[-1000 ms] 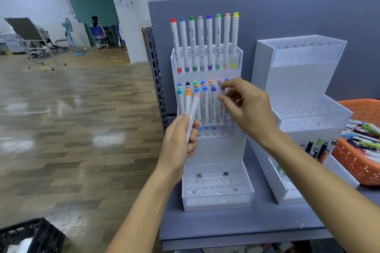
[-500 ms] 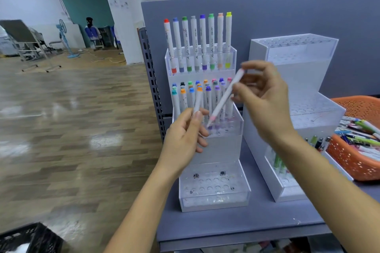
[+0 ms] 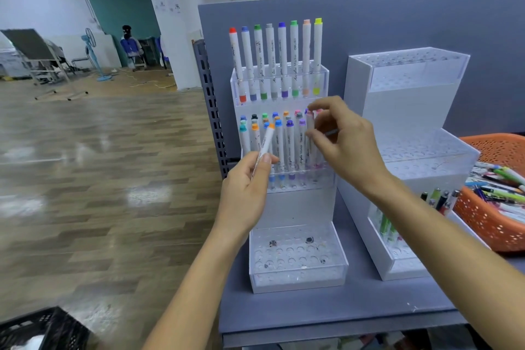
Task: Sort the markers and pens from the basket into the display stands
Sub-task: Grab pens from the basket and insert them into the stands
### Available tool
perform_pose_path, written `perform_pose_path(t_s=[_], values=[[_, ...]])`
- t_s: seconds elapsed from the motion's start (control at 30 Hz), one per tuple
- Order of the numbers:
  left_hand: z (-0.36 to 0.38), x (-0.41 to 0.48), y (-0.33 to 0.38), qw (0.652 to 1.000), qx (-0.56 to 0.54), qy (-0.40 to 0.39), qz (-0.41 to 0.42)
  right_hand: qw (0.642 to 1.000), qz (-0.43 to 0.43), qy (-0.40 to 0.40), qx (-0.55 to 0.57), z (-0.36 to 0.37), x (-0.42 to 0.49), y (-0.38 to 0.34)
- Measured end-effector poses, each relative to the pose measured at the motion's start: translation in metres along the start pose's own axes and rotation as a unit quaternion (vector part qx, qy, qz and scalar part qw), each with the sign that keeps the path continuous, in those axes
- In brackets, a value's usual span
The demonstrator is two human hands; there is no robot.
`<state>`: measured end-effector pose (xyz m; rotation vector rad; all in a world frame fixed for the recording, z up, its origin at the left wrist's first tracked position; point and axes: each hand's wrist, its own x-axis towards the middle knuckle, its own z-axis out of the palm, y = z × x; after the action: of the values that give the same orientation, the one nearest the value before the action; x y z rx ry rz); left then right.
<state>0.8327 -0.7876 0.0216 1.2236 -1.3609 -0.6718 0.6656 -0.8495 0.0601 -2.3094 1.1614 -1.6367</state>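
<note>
**Head view (the only view supplied).**

**Progress.** I judge the sort to be partly done.
- The left stand [image 3: 301, 207] carries a full row of eight markers [image 3: 277, 65] in its top tier.
- Its middle tier is crowded with capped markers.
- Its bottom tier [image 3: 298, 257] holds no markers, only a few small dark bits among the holes.
- The right stand [image 3: 403, 111] is bare in its top and middle tiers. A few green and dark pens [image 3: 387, 226] stand in its lowest part.
- The orange basket [image 3: 483, 224], at the far right of the counter [image 3: 326, 310], holds a heap of pens and markers. I therefore rate most of the work as outstanding.

**Hands.**
- The right hand [image 3: 346, 150] pinches a pink-capped marker [image 3: 310, 128] between thumb and forefinger, with the other fingers loosely curled. The marker stands upright at the right end of the left stand's middle tier. I cannot tell whether it is seated in a hole.
- The left hand [image 3: 244, 196] grips an orange-capped marker [image 3: 266, 142]. It is tilted, cap uppermost, just in front of the left part of the same tier and not yet placed.

**Surface.** The counter is a plain grey-blue top with a grey back panel [image 3: 397, 17] rising behind the stands. A perforated metal upright [image 3: 211, 99] runs up the panel's left edge.

**Room.** To the left is an open hall.
- It has a glossy wood-pattern floor [image 3: 99, 179] and a white pillar.
- Far off are a standing fan [image 3: 91, 57] and a seated person [image 3: 130, 45].
- A black crate [image 3: 42, 332] sits near, at the lower left.
- A shelf with boxes runs along the far wall.
</note>
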Motion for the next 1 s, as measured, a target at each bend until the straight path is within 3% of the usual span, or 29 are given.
perform_pose_path(t_s=[0.2, 0.3, 0.37, 0.47, 0.53, 0.63, 0.8, 1.0], values=[[0.002, 0.001, -0.001, 1.0, -0.008, 0.001, 0.002, 0.997, 0.005, 0.005, -0.071, 0.001, -0.006, 0.004], [0.004, 0.0, 0.0, 1.0, -0.022, -0.007, 0.004, 0.996, -0.006, 0.051, -0.071, 0.0, -0.013, -0.002], [0.007, -0.002, 0.003, 0.999, -0.041, -0.026, 0.017, 0.998, 0.011, 0.068, -0.007, -0.001, -0.021, -0.014], [0.015, -0.007, 0.013, 0.996, -0.014, -0.067, 0.057, 0.983, 0.069, -0.005, 0.171, 0.001, -0.031, -0.035], [0.02, -0.01, 0.018, 0.991, 0.045, -0.076, 0.101, 0.977, 0.065, -0.024, 0.204, 0.002, -0.034, -0.041], [0.021, -0.01, 0.015, 0.964, 0.18, -0.029, 0.195, 0.972, 0.072, 0.024, 0.222, -0.01, -0.024, -0.039], [0.006, -0.01, -0.011, 0.873, 0.372, 0.081, 0.305, 0.987, 0.028, 0.127, 0.093, -0.035, 0.001, -0.017], [-0.002, -0.015, -0.026, 0.86, 0.407, 0.105, 0.29, 0.997, 0.007, 0.071, -0.013, -0.025, 0.002, 0.0]])
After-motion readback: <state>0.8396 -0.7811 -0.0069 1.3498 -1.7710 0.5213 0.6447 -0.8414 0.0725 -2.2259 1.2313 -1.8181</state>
